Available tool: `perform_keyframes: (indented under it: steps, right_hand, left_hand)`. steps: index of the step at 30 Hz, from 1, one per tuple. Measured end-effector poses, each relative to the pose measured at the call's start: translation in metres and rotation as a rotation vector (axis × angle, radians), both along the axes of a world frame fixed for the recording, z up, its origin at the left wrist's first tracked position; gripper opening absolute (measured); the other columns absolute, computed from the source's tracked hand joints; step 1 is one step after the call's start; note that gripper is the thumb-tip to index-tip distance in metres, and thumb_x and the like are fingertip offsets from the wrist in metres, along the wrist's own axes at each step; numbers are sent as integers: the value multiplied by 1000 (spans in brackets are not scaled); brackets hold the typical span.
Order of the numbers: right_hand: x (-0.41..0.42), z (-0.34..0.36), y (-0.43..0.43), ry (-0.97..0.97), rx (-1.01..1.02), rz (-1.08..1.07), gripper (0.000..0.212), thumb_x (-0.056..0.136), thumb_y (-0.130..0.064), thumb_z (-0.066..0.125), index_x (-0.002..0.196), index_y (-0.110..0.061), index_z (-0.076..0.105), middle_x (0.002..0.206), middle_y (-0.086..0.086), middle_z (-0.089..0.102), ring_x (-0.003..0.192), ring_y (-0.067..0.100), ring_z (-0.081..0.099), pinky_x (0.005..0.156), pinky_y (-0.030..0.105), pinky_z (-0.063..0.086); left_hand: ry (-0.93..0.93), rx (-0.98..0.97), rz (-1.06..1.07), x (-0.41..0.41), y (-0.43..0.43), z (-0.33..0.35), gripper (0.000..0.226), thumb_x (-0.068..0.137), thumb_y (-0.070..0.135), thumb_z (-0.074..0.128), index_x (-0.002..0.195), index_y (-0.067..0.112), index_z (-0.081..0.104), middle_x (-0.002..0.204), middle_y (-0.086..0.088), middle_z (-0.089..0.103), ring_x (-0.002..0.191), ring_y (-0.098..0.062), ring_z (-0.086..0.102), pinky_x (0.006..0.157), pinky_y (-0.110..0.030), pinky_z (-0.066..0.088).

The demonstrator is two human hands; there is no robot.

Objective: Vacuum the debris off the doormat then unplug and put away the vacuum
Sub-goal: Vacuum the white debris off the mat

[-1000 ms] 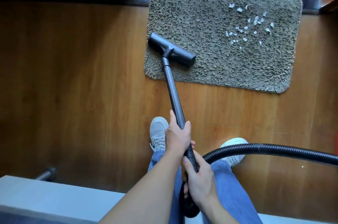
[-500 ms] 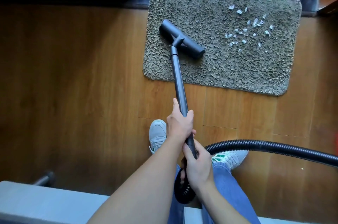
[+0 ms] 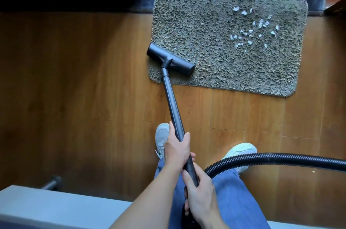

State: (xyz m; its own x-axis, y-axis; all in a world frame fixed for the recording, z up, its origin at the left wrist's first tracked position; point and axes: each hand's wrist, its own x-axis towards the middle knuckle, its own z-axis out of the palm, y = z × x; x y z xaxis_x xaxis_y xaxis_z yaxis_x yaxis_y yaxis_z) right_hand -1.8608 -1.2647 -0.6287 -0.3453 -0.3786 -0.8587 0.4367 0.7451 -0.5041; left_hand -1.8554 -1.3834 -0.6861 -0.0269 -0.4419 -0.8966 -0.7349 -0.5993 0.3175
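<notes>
A grey-green shaggy doormat (image 3: 215, 41) lies on the wooden floor by a glass door. Several white paper scraps (image 3: 250, 30) are scattered over its right half. The black vacuum head (image 3: 170, 59) sits on the mat's near left corner, partly over the left edge. A dark wand (image 3: 171, 101) runs from it back to me. My left hand (image 3: 177, 149) grips the wand higher up. My right hand (image 3: 199, 194) grips the wand's lower end, where the ribbed black hose (image 3: 271, 159) joins and leads off to the right.
My two white sneakers (image 3: 162, 135) and blue jeans (image 3: 228, 198) are below the wand. A grey ledge (image 3: 56, 208) runs along the bottom left, with a metal leg (image 3: 51, 184) beside it. Dark wooden furniture stands at the top left and top right.
The vacuum head has been pulled back toward me and leftward, from the mat's upper left area to its near left corner. Both hands keep their grip on the wand.
</notes>
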Motion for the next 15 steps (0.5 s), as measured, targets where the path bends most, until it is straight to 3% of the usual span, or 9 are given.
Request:
perform_keyframes:
  steps: [3,6,12,15]
  right_hand:
    - [-5,-1,3,36,2,-14,29,103,-31,57,125,-48,64,48,-1,59,33,21,53,38,29,47]
    - [-12,-4,-6,60,-5,-51,23,104,-27,57,123,-36,67,48,-5,57,31,21,51,36,25,42]
    - [-40,-15,-46,133,-10,-18,15,104,-28,56,94,-36,65,50,0,51,37,24,54,41,24,43]
    - [-44,-16,-58,48,-8,-36,18,104,-29,54,87,-27,60,54,5,51,33,25,52,36,27,41]
  left_hand:
    - [2,1,-37,-8,3,-1,78,101,35,54,162,41,7,75,-3,72,49,-19,71,55,-34,63]
    - [31,-1,-69,-22,-5,-6,79,101,34,55,162,41,6,76,-1,70,49,-21,71,56,-40,64]
    - [75,-77,-106,-52,-43,-18,77,100,30,57,163,33,13,91,6,66,52,-24,72,59,-44,64]
    - [69,-48,-89,-53,-57,-19,77,100,26,56,164,31,12,117,-8,65,52,-23,72,54,-40,63]
